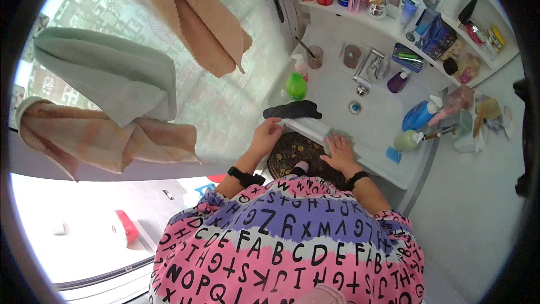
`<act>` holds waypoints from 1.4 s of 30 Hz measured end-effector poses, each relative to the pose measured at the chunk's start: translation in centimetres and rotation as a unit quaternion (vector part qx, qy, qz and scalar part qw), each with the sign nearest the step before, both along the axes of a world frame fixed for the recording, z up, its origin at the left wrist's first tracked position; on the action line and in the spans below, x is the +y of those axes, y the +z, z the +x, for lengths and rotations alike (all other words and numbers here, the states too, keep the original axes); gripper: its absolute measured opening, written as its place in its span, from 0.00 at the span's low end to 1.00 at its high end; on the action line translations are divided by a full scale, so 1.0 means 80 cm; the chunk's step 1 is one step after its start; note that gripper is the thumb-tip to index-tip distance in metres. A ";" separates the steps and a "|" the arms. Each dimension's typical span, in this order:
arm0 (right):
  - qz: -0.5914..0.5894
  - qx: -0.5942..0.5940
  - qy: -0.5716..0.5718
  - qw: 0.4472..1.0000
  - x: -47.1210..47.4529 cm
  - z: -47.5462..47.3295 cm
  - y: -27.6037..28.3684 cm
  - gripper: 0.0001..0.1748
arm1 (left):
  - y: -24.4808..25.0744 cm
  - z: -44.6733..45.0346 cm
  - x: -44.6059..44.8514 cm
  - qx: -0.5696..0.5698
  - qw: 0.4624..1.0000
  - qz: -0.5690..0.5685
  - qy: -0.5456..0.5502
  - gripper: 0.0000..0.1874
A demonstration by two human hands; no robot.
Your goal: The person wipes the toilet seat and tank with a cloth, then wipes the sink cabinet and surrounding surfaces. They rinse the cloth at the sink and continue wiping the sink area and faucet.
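Observation:
My right hand (341, 154) lies spread with its palm on a grey-green cloth (346, 138) at the front rim of the white washbasin (379, 162). Nearer the left end of the basin, my left hand (267, 136) is raised with its fingers curled loosely and nothing visible in them. Just beyond it a dark folded cloth (293, 110) rests on the basin's left front corner. A green bottle (296, 86) stands behind that dark cloth. The chrome faucet (369, 67) is at the back of the basin, behind the drain (355, 107).
Pump bottles, one blue (418, 115) and one pale green (407, 140), line the right rim. Two cups, one holding a brush (305, 47), stand at the back left. A white shelf (358, 14) with toiletries hangs above. Towels (109, 76) hang at left. A patterned round mat (291, 154) lies below.

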State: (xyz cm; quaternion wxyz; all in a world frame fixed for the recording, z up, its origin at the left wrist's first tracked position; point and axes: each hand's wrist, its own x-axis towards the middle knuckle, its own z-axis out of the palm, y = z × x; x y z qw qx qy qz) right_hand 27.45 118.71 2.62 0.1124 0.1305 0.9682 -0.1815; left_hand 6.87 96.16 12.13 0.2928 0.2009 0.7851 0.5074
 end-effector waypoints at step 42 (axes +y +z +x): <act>0.142 -0.034 -0.241 0.960 -0.015 -0.025 -0.057 0.18 | -0.213 -0.019 0.098 0.386 0.843 -0.084 -0.366 0.32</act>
